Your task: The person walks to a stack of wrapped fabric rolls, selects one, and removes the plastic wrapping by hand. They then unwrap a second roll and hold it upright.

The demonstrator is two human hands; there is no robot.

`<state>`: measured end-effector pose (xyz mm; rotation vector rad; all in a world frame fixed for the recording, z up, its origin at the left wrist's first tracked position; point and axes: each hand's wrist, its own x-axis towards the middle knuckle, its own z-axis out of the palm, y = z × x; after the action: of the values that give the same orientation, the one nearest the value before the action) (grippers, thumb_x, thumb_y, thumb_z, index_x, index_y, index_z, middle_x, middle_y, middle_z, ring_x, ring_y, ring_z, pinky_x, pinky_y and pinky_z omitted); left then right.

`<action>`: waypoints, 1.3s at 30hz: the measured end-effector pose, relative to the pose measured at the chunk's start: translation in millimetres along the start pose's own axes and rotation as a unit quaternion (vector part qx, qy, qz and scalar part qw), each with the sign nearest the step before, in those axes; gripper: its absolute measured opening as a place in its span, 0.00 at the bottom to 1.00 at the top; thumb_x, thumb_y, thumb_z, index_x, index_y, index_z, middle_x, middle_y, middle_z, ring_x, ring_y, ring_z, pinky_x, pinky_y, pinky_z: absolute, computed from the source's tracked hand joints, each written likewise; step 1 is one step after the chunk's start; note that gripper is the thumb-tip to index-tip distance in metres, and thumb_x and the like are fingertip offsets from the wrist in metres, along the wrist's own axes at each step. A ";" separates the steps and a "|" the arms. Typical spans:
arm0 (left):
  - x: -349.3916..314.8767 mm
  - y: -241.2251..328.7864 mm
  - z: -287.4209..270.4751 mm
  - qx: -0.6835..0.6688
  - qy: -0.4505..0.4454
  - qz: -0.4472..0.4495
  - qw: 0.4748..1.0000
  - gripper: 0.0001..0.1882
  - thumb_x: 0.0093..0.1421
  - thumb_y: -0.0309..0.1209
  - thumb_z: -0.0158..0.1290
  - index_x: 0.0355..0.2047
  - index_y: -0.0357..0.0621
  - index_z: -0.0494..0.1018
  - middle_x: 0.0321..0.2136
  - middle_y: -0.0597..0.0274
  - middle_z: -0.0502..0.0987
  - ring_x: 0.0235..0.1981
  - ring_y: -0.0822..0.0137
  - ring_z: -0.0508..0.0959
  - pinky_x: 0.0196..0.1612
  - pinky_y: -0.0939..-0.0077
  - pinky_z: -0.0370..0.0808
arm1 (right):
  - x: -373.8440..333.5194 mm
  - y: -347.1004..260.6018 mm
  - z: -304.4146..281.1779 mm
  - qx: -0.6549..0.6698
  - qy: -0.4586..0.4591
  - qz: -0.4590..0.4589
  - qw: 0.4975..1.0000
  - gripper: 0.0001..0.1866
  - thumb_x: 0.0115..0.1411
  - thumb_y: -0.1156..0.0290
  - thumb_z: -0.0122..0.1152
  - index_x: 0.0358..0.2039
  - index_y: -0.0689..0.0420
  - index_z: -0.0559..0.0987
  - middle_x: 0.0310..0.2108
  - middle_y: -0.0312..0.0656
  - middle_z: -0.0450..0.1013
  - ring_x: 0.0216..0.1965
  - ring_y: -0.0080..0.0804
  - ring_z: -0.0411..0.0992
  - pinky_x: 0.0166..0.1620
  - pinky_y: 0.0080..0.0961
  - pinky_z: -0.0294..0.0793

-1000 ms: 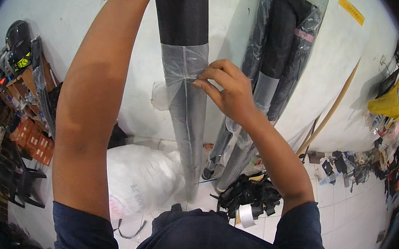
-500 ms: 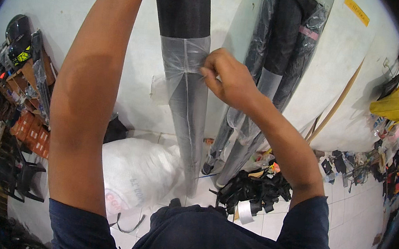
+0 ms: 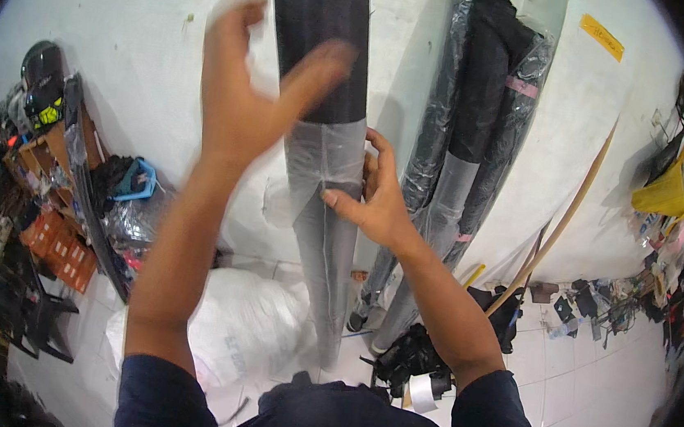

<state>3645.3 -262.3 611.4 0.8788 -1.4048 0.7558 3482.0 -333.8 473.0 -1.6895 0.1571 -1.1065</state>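
Note:
In front of me stands a tall roll of black fabric (image 3: 325, 22), leaning at the white wall, its lower part inside a clear plastic sleeve (image 3: 322, 269). My right hand (image 3: 377, 205) grips the roll's right side near the sleeve's upper edge, thumb across the front and fingers round the side. Raised at the roll's upper left is my left hand (image 3: 249, 110), blurred, with thumb and fingers spread and nothing in it. The thumb overlaps the black fabric; whether it touches cannot be told. The roll's top is beyond the view.
More plastic-wrapped black rolls (image 3: 487, 79) lean at the wall on the right. A bulging white sack (image 3: 244, 328) sits on the floor to the left. Dark scraps (image 3: 410, 356) lie below the rolls. Boxes (image 3: 59, 244) and a helmet (image 3: 45, 74) are at far left.
My left hand has come down into view from above and is open. The right hand has shifted slightly lower and now wraps the roll's side instead of pinching at the plastic's edge.

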 end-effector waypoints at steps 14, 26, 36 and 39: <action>-124.1 -0.9 -38.3 -0.032 -0.255 -0.054 0.965 0.07 0.55 0.24 0.58 0.33 0.37 0.72 0.28 0.53 0.74 0.28 0.54 0.75 0.31 0.67 0.72 | 6.7 26.7 -2.8 -0.022 -0.019 -0.055 0.998 0.51 0.51 0.79 0.66 0.68 0.66 0.43 0.64 0.51 0.56 0.65 0.39 0.57 0.66 0.33 0.55; -106.4 -23.4 -46.8 -0.265 -0.390 -0.254 0.845 0.04 0.60 0.25 0.52 0.33 0.36 0.71 0.26 0.63 0.71 0.28 0.72 0.70 0.33 0.77 0.68 | 12.0 21.9 -14.4 0.005 -0.067 -0.029 0.997 0.53 0.53 0.72 0.68 0.68 0.67 0.42 0.66 0.57 0.52 0.68 0.45 0.52 0.67 0.39 0.52; -145.5 -28.6 -32.3 -0.278 -0.238 -0.247 0.897 0.01 0.59 0.22 0.51 0.32 0.39 0.69 0.27 0.67 0.67 0.30 0.74 0.65 0.35 0.79 0.63 | -2.8 -16.0 -3.3 -0.439 0.005 -0.301 0.847 0.24 0.46 0.68 0.76 0.44 0.53 0.79 0.38 0.41 0.70 0.42 0.32 0.71 0.41 0.28 0.73; -139.6 -22.4 -34.2 -0.234 -0.253 -0.204 0.916 0.03 0.59 0.24 0.53 0.30 0.40 0.69 0.26 0.64 0.68 0.29 0.71 0.66 0.35 0.77 0.64 | 6.1 -23.7 -1.0 -0.447 -0.004 -0.324 0.834 0.14 0.47 0.72 0.72 0.36 0.53 0.82 0.32 0.38 0.72 0.33 0.32 0.73 0.33 0.27 0.73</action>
<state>3675.7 -235.0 471.9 0.9725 -1.6769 -0.1490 3475.3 -327.8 495.8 -2.7126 0.0996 -1.6779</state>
